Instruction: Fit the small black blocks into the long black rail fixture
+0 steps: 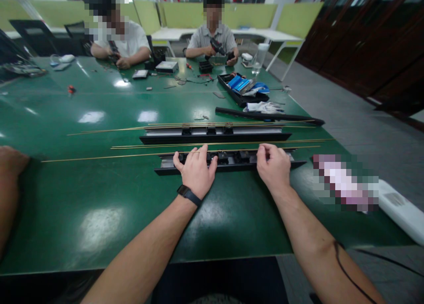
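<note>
The left hand (198, 171) lies spread, palm down, over the near rail (167, 170), a long, straight channel with a smooth black front edge and a dull silvery inside. Its fingers reach the far side, where a thin brass-coloured rod (92, 157) runs along the channel and juts well out to the left. The right hand (274, 167) is curled closed over the channel's right part, thumb and fingertips drawn together at its far side — whether they pinch the rod cannot be told. Between the hands, boxy black blocks (243, 156) sit in the channel.

Just beyond lies the far rail (215, 138), similar in shape, holding smaller black pieces, with more slim golden rods around it. Further back are a round black tube (270, 116), crumpled whitish gloves (265, 107) and a black tray (243, 102) of glossy blue packs (238, 83). All this rests on the glossy green table (132, 207). Across it, one person in a grey shirt (198, 41) holds a dark power tool (217, 46); another, in white (137, 39), handles a dark object.
</note>
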Demonstrator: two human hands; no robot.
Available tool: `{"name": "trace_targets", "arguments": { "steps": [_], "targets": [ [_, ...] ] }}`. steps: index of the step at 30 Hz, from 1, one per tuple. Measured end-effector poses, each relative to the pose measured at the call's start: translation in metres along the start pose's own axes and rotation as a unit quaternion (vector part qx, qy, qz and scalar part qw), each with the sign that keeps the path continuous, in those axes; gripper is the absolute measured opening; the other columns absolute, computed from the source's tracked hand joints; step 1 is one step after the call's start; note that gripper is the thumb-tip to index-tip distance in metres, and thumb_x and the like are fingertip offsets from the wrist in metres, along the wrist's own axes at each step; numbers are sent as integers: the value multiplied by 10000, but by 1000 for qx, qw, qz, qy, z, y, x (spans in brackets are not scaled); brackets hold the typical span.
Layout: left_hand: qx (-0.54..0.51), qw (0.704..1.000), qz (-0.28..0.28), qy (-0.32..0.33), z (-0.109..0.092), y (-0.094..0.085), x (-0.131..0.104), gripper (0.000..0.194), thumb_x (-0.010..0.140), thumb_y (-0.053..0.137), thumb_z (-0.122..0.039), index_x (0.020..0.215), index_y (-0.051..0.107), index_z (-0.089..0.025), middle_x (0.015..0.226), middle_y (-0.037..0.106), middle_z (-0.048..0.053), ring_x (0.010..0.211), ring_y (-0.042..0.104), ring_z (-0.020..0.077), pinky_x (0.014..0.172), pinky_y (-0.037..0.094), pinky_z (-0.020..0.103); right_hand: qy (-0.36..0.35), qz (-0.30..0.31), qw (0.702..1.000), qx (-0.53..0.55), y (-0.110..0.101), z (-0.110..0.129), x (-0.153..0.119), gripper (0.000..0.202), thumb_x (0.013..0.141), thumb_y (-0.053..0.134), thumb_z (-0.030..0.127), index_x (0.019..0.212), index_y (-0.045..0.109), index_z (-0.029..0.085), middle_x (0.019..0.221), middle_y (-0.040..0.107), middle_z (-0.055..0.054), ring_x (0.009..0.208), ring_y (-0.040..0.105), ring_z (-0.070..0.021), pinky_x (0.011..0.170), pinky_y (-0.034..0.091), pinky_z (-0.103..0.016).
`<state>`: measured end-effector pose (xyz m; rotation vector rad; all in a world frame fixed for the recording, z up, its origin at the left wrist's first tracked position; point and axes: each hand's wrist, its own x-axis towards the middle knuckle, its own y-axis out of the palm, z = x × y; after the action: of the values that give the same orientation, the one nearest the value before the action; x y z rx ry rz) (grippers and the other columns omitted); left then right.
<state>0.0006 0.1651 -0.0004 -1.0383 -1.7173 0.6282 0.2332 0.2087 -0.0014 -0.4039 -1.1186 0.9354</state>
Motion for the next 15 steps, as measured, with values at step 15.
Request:
{"name": "trace_targets", "arguments": {
  "steps": [15],
  "targets": [
    [-3, 1000, 2, 2, -1, -1, 0, 425, 1030, 542, -426, 1398, 618, -230, 1258, 765, 138, 1298, 641, 299, 1261, 77, 651, 9, 10, 1000, 8, -1, 2, 0, 324, 992, 478, 414, 1007, 718, 197, 888, 748, -97, 875, 636, -258, 857, 427, -401]
  ]
}}
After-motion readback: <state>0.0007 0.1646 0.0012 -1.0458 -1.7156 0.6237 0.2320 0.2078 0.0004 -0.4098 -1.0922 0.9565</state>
